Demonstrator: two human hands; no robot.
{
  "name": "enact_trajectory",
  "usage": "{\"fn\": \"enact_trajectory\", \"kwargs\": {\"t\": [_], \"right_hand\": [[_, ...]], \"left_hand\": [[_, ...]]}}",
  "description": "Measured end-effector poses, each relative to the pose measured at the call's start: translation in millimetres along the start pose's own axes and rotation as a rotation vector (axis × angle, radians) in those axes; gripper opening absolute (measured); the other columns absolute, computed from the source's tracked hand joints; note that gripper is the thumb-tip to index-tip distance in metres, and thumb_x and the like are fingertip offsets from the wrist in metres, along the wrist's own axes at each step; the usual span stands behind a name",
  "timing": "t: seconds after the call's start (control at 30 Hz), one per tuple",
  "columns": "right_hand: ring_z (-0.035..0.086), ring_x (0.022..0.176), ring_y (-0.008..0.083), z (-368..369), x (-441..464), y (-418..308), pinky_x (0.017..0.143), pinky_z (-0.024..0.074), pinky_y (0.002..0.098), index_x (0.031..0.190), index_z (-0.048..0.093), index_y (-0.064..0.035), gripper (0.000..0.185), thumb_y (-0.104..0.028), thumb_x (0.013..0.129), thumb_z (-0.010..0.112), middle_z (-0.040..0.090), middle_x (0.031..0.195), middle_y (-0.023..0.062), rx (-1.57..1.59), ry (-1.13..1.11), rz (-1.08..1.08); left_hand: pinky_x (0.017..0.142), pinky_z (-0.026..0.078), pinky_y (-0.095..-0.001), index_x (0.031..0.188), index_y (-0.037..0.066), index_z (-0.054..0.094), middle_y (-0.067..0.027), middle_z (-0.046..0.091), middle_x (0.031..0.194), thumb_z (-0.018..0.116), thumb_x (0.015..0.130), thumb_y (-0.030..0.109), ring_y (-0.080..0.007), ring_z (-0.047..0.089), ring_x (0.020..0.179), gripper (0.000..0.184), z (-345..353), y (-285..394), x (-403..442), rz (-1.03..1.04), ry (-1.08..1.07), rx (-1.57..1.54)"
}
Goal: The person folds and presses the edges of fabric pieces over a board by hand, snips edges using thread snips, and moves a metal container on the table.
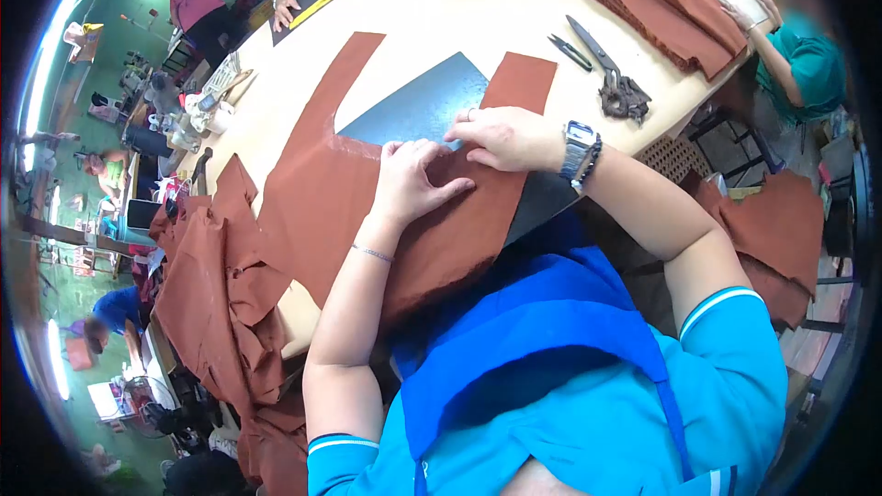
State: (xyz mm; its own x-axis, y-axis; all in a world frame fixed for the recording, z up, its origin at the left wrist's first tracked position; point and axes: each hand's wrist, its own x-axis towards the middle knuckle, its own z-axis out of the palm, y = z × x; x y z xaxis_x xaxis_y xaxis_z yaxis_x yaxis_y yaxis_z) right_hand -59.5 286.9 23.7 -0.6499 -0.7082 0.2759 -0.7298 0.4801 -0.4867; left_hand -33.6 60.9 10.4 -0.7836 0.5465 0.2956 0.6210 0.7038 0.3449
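A U-shaped piece of reddish-brown fabric (312, 207) lies on the table in front of me, its lower part hanging toward my lap. A dark grey sheet (404, 110) shows through the notch and under the right side of the fabric. My left hand (411, 179) rests on the fabric at the notch's lower edge, thumb spread away from the fingers. Close beside it, my right hand (501, 140) has its fingers bent together at the fabric's edge near the notch corner; its fingertips are partly hidden.
Large shears (597, 55) with wrapped handles and small thread snips (570, 52) lie right of the work. Stacked brown fabric (643, 9) sits at the far right; more brown fabric (216, 294) hangs at left. Across the table, a co-worker's hands rest near a yellow ruler (326, 0).
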Motion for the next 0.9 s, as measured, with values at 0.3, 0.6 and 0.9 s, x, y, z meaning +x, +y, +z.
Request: {"fn": "enact_trajectory", "kwargs": {"t": [0.3,0.6,0.9], "right_hand": [[0.063,0.093,0.0316,19.1,-10.5,8.6,0.084,0.0517,0.0408,0.092,0.065,-0.0050,0.009,-0.007,0.088,0.056,0.062,0.096,0.0130,-0.044,0.129,-0.028],[0.060,0.098,0.0244,32.2,-20.5,3.3,0.083,0.0513,0.0354,0.104,0.064,-0.0093,0.020,-0.012,0.087,0.053,0.061,0.102,0.0084,-0.393,0.104,-0.142],[0.058,0.105,0.0215,40.6,-20.8,-28.0,0.087,0.0440,0.0358,0.122,0.060,-0.0082,0.034,-0.018,0.091,0.049,0.061,0.109,0.0077,-0.611,0.011,-0.036]], "left_hand": [[0.103,0.037,-0.0463,0.099,0.018,0.073,-0.0013,0.067,0.094,0.063,0.092,0.017,-0.0212,0.063,0.096,0.012,-8.5,-18.7,-9.8,0.033,-0.029,0.050],[0.107,0.038,-0.0510,0.103,0.021,0.073,0.0030,0.067,0.099,0.065,0.087,0.011,-0.0181,0.064,0.100,0.020,-11.8,-32.5,-16.4,0.236,-0.013,0.231],[0.111,0.035,-0.0531,0.100,0.020,0.073,0.0030,0.069,0.100,0.067,0.085,0.007,-0.0178,0.064,0.104,0.021,-18.1,-42.6,-19.8,0.122,-0.046,0.134]]}}
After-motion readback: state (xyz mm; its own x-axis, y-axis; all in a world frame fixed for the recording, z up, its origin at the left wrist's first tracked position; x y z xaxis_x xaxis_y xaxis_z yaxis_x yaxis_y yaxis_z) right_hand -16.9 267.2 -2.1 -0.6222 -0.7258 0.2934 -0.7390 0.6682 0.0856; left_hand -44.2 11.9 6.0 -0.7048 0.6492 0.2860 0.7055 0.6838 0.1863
